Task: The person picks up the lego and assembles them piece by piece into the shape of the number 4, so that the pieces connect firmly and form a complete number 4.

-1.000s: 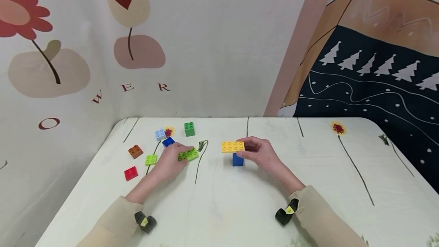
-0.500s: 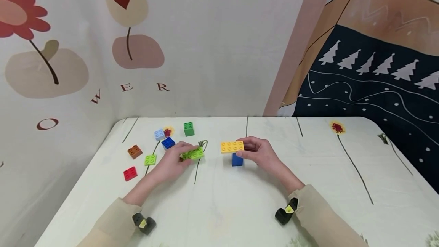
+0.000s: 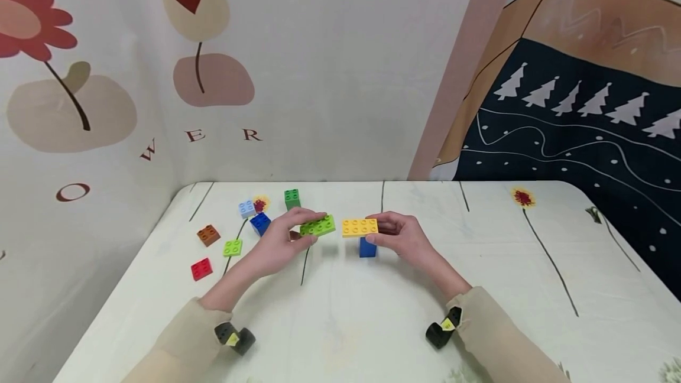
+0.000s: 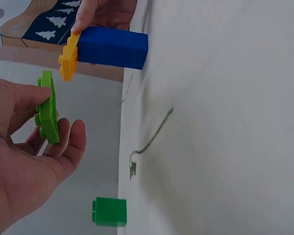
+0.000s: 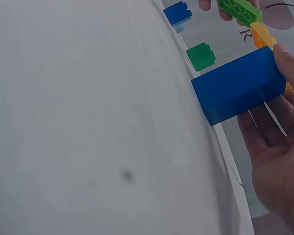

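Pinched between thumb and fingers of my left hand is a flat lime-green toy brick, studs up, lifted off the table. It hovers just left of a flat yellow brick. The yellow brick caps a stack of two blue bricks, which stands upright on the table. My right hand grips the stack's top at its right end, thumb in front and fingers behind. In the left wrist view the lime-green brick and the yellow brick are apart, at a similar height.
On the table's left lie a red brick, a brown brick, a small lime-green brick, a dark blue brick and a light blue brick. A green brick stands behind my left hand. A printed cloth wall rises behind the table.
My left hand has picked the flat lime-green brick up from the table and carried it right and upward, close to the yellow brick. My right hand stays in place on the stack.
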`<control>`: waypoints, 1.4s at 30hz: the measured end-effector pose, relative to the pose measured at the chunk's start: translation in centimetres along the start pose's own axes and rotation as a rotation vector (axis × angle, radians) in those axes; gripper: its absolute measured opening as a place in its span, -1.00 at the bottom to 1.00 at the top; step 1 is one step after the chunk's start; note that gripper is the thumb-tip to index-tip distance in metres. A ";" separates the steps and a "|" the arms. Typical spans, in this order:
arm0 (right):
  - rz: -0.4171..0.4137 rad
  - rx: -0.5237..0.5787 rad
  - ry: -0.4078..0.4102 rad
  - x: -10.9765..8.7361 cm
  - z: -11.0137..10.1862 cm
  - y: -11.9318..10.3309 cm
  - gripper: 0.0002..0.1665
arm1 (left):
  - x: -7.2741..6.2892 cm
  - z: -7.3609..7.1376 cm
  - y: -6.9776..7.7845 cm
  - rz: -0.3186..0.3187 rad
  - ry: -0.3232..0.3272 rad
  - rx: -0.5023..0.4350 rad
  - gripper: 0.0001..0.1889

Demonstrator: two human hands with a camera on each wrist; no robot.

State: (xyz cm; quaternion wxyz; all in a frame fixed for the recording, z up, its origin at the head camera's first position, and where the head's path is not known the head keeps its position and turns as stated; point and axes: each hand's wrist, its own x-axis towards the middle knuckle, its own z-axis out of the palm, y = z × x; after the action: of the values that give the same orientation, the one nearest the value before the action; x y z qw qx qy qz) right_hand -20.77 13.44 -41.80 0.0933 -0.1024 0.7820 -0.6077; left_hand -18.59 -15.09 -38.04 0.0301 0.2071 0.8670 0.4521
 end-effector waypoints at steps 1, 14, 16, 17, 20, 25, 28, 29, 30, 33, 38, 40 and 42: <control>0.005 -0.001 0.003 0.0 0.0 0.0 -0.49 | 0.2 0.2 0.3 -0.002 -0.007 -0.012 -0.52; -0.034 0.008 -0.023 0.1 -0.1 0.4 -0.49 | 2.1 1.6 2.0 0.031 -0.069 -0.073 -0.52; -0.036 0.011 -0.026 0.1 -0.1 0.3 -0.49 | 2.2 1.6 2.1 0.036 -0.074 -0.065 -0.53; -0.037 0.013 -0.028 0.1 -0.1 0.3 -0.49 | 2.3 1.7 2.1 0.037 -0.076 -0.061 -0.53; -0.041 0.014 -0.031 0.1 -0.1 0.4 -0.50 | 2.5 1.8 2.1 0.027 -0.080 -0.061 -0.54; -0.040 0.013 -0.027 0.0 -0.1 0.3 -0.49 | 3.0 2.2 1.8 -0.011 -0.072 -0.080 -0.58; -0.041 0.019 -0.026 0.0 -0.1 0.3 -0.50 | 3.2 2.4 1.7 -0.023 -0.052 -0.102 -0.60; -0.043 0.019 -0.028 0.0 -0.1 0.2 -0.50 | 3.2 2.5 1.7 -0.025 -0.043 -0.109 -0.60; -0.045 0.019 -0.030 0.0 -0.1 0.2 -0.50 | 3.2 2.6 1.6 -0.025 -0.036 -0.117 -0.61; -0.050 0.018 -0.033 0.0 0.0 0.2 -0.50 | 3.3 2.7 1.6 -0.030 -0.021 -0.126 -0.62; -0.041 0.012 -0.026 0.0 -0.1 0.2 -0.49 | 3.2 2.8 1.7 -0.041 -0.025 -0.134 -0.62; -0.042 0.011 -0.025 0.0 -0.1 0.2 -0.49 | 3.3 2.9 1.7 -0.048 -0.031 -0.145 -0.62; -0.045 0.010 -0.026 0.0 -0.2 0.2 -0.49 | 3.3 3.0 1.6 -0.054 -0.034 -0.158 -0.62</control>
State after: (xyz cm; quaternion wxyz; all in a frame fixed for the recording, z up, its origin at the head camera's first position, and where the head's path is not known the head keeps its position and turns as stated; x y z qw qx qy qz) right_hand -20.84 13.65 -41.98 0.0904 -0.1276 0.7752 -0.6121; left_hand -20.34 -10.71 -38.02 0.0733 0.1885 0.8332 0.5147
